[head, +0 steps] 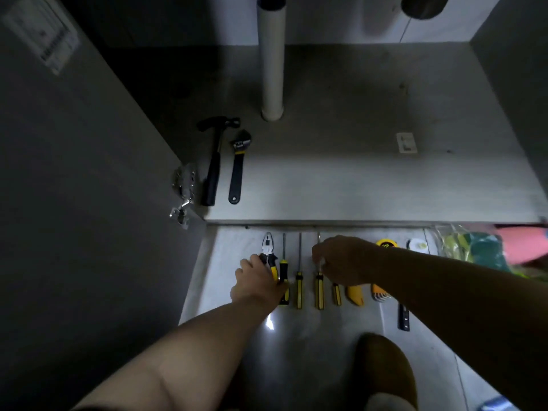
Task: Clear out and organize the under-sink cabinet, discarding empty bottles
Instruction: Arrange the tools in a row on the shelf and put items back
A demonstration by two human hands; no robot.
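Our left hand curls its fingers round the yellow-handled pliers, our right hand pinches the slim steel shank of one screwdriver among four on the near floor, and the far cabinet holds one hammer, one wrench.

Dim grey cabinet, perhaps tiled floor

Handles of pliers under left hand, tape measure half behind right forearm, label blurred, bag cut off right
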